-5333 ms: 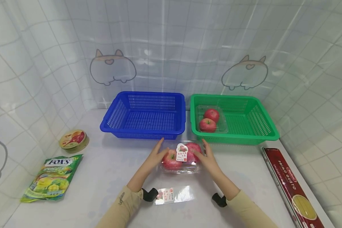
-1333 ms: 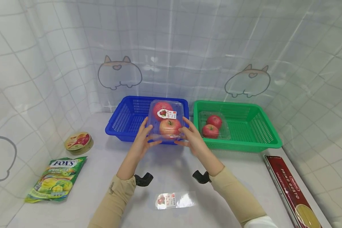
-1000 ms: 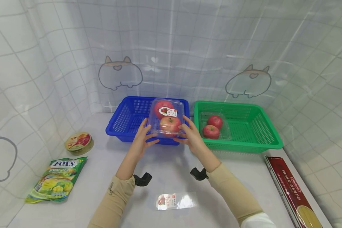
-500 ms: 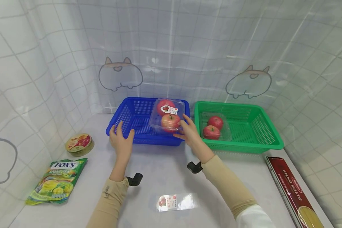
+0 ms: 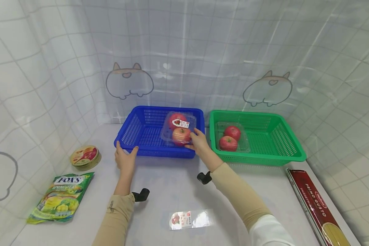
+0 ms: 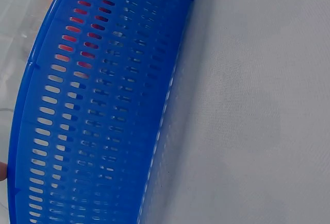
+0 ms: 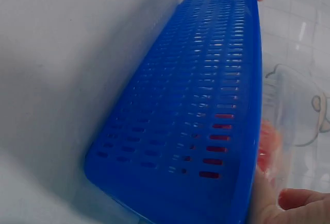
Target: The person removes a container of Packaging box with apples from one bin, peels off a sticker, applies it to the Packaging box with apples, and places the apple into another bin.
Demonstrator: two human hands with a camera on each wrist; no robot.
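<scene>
Apple box (image 5: 178, 129) likely weighty, slick, thin-walled, cup sides low; left fingers (image 5: 118, 149) wide at basket rim (image 5: 156, 149), can't tell on right fingers (image 5: 199, 133).

From the head camera we look forward and down, well back, over the blue plastic basket (image 5: 160, 152) and the green plastic basket (image 5: 259, 139), whereas from both wrists we face, sideways and close up, the former's near wall (image 6: 103, 105), which all three views share.
</scene>
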